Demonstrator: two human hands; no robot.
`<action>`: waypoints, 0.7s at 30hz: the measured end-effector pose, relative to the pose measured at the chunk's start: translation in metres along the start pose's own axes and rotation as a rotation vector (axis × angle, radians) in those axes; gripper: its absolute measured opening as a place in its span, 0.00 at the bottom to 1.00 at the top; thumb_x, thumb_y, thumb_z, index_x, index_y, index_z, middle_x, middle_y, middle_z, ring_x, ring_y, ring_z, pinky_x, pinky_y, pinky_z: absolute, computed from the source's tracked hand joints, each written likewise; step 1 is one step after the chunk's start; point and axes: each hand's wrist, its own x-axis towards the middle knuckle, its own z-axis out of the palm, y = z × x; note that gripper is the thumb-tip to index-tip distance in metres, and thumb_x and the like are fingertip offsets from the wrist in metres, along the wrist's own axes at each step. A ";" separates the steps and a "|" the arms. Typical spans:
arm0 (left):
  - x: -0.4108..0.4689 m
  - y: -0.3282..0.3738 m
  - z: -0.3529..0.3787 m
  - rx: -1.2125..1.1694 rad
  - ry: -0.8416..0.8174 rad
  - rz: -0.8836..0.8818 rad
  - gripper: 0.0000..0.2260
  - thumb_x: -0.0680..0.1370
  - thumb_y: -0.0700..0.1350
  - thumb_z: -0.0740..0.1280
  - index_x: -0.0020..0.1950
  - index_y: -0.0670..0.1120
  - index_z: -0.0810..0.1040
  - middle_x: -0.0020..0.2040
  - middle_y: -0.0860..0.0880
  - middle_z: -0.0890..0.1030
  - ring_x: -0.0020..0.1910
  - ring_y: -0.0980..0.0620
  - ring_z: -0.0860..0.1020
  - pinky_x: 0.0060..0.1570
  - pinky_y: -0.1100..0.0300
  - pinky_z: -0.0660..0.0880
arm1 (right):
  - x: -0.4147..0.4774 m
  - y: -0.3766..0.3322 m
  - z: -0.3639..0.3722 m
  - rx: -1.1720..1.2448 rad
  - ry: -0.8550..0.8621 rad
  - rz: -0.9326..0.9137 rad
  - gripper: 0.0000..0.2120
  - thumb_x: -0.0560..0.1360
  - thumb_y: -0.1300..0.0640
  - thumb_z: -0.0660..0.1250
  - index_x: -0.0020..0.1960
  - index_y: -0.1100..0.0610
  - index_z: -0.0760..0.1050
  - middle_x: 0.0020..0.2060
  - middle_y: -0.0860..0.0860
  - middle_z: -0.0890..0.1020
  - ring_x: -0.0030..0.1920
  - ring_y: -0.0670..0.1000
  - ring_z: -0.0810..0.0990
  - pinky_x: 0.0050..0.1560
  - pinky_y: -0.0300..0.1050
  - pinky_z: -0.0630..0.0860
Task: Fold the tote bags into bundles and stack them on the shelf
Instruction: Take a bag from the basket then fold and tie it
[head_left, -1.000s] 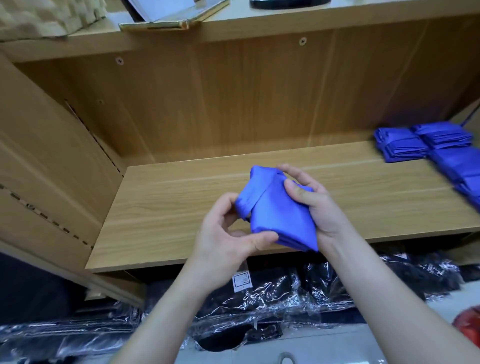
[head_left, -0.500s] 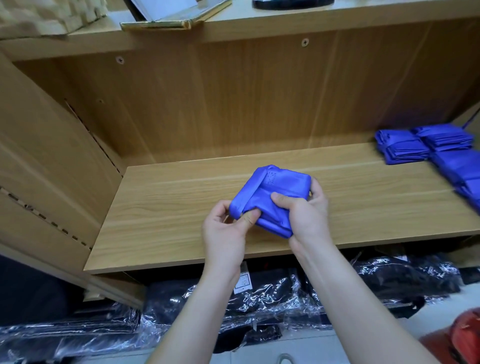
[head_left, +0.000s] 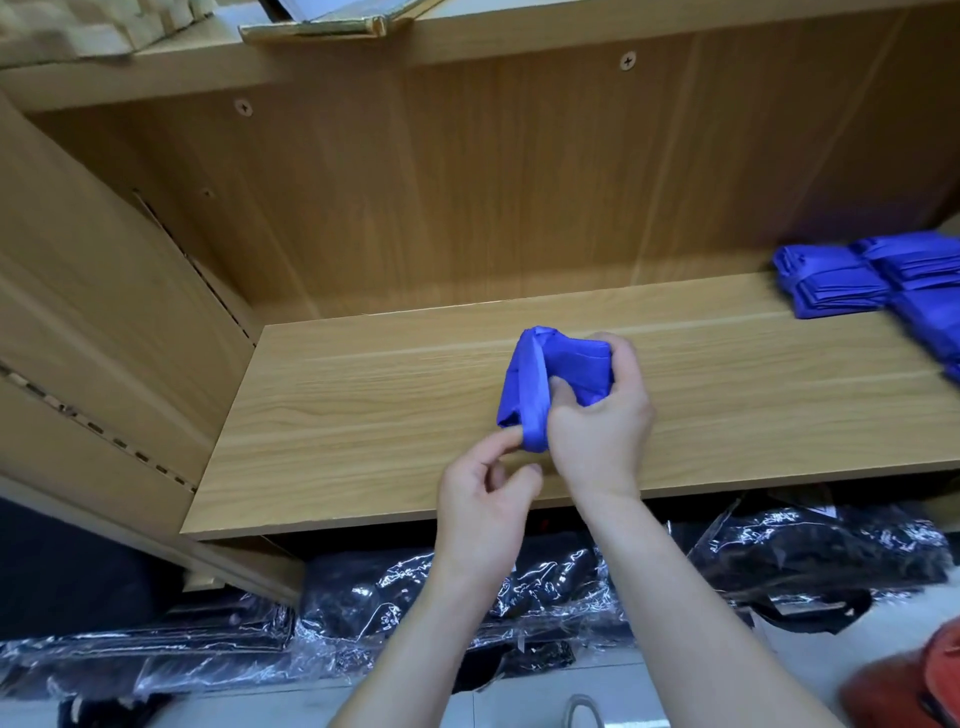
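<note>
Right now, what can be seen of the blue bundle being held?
The blue tote bundle is a compact, folded wad of smooth, slightly shiny fabric, with a flat strap band running down its left edge. It is held tilted over the wooden shelf. The right hand grips it, thumb pressed into its front; the left hand touches its lower corner with a fingertip.

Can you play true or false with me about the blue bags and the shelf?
The right hand holds a blue bag. True.
The folded bags on the shelf are red. False: they are blue.
The folded bags sit at the shelf's left end. False: they sit at its right end.
Below the shelf lie black packs in clear plastic. True.
</note>
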 end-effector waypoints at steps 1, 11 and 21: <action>0.001 0.006 -0.002 0.041 -0.004 0.011 0.14 0.65 0.41 0.65 0.46 0.52 0.83 0.28 0.54 0.60 0.29 0.57 0.59 0.30 0.66 0.59 | 0.000 0.000 0.001 -0.073 -0.010 -0.082 0.18 0.68 0.68 0.67 0.54 0.51 0.74 0.44 0.47 0.80 0.43 0.50 0.75 0.46 0.43 0.72; 0.051 0.071 -0.020 0.123 -0.002 0.138 0.12 0.75 0.31 0.65 0.45 0.47 0.82 0.38 0.51 0.81 0.33 0.62 0.75 0.38 0.67 0.71 | -0.009 0.004 -0.006 -0.059 -0.294 -0.147 0.22 0.67 0.68 0.68 0.49 0.45 0.66 0.42 0.41 0.74 0.43 0.45 0.73 0.44 0.38 0.70; 0.053 0.028 -0.019 0.489 0.114 0.139 0.11 0.68 0.53 0.77 0.46 0.55 0.77 0.40 0.56 0.79 0.35 0.55 0.77 0.40 0.55 0.76 | 0.002 -0.003 -0.004 0.201 -0.212 -0.030 0.10 0.71 0.48 0.70 0.47 0.44 0.69 0.40 0.39 0.76 0.41 0.46 0.75 0.45 0.41 0.72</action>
